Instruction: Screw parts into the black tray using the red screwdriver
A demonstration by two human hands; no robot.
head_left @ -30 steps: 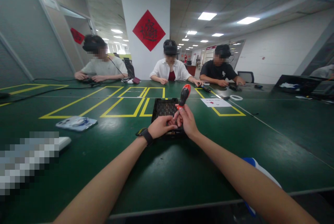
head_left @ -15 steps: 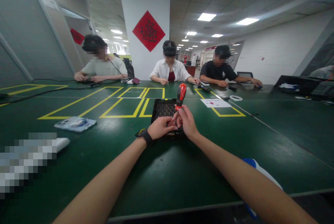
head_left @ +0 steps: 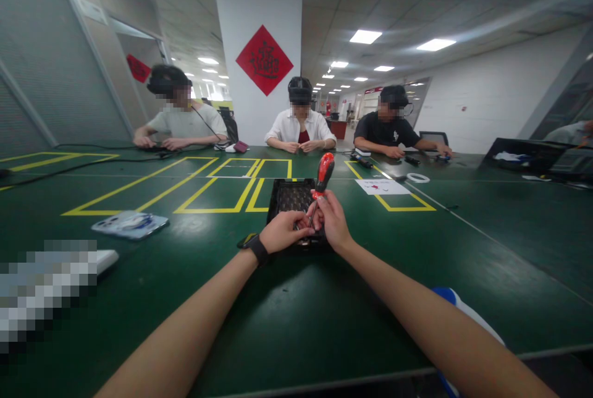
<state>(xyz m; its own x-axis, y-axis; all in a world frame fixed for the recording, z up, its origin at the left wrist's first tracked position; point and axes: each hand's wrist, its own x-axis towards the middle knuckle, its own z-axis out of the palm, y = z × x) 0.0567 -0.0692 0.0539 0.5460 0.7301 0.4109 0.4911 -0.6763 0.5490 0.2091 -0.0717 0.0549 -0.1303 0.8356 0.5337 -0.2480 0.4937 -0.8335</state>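
Green bench (head_left: 139,274) with yellow taped boxes (head_left: 217,185) marked across the far half. Three other people seated along the far edge, hands on the bench, well apart from the work here.

Black tray (head_left: 291,195) sits mid-bench, just past both hands, near edge hidden behind them. Contents too small to make out.

Phone-like slab (head_left: 130,224) lies flat to the left, well apart from the tray. White sheet (head_left: 382,186) and a tape ring (head_left: 418,178) to the far right.

Right hand (head_left: 334,222): grip closed on the screwdriver (head_left: 323,173) low on its shank, red-and-black handle up, tilted slightly right, tip down over the tray's near edge.

Left hand (head_left: 281,234): black watch (head_left: 254,245) on the wrist, fingers pinched at the screwdriver tip, touching the right hand. Can't tell whether it's holding anything small.
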